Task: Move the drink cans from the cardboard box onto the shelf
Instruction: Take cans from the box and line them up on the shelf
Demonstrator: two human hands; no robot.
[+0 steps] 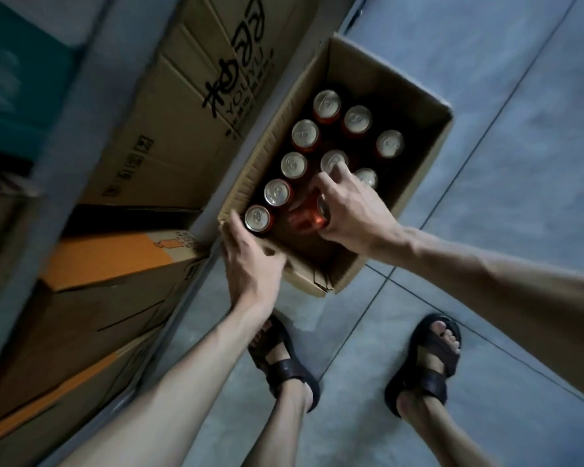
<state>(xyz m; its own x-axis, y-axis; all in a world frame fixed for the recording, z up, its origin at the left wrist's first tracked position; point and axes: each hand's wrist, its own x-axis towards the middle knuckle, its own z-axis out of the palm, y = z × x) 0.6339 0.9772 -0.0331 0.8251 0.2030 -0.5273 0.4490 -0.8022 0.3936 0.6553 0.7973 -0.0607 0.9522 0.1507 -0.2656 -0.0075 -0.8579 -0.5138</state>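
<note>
An open cardboard box [418, 106] stands on the floor beside the shelf unit. Several red drink cans with silver tops stand upright inside it, for example one can [327, 103] at the far end and another [257, 218] in the near left corner. My right hand [349, 210] reaches into the box and is closed around a red can [304, 220] that lies tilted on its side. My left hand [250, 264] grips the near left edge of the box, thumb over the rim.
The grey shelf frame [115, 96] runs along the left, filled with large cardboard cartons [169, 129], one with orange panels [108, 261]. A grey tiled floor [520, 129] lies to the right. My two feet in dark sandals [425, 365] stand just before the box.
</note>
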